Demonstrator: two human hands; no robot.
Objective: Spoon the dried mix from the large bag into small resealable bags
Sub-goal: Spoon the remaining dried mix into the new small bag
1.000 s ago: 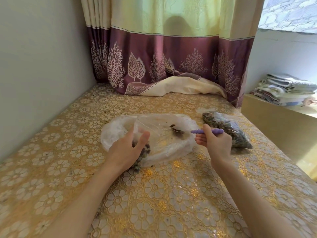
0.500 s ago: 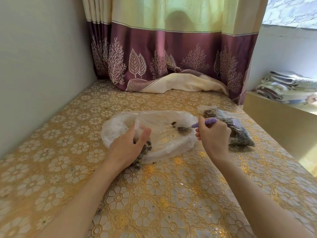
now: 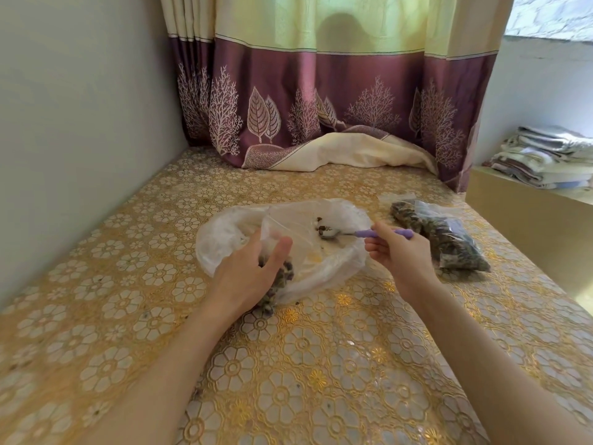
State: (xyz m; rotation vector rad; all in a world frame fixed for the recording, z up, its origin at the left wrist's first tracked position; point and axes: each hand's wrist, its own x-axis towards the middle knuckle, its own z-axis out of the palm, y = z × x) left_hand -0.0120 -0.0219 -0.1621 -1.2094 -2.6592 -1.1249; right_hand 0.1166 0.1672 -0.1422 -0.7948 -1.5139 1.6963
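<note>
While the left hand [image 3: 247,277] pinches a small bag [image 3: 288,248] open over the large bag [image 3: 224,232], the right hand [image 3: 401,252] grips a purple-handled spoon [image 3: 359,233] carrying dried mix [image 3: 319,228].

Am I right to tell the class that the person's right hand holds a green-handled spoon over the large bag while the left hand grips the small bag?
Not quite: the spoon has a purple handle, not green, as the head view shows. The rest stands: the right hand holds it over the large bag, and the left hand grips the small bag.
</note>
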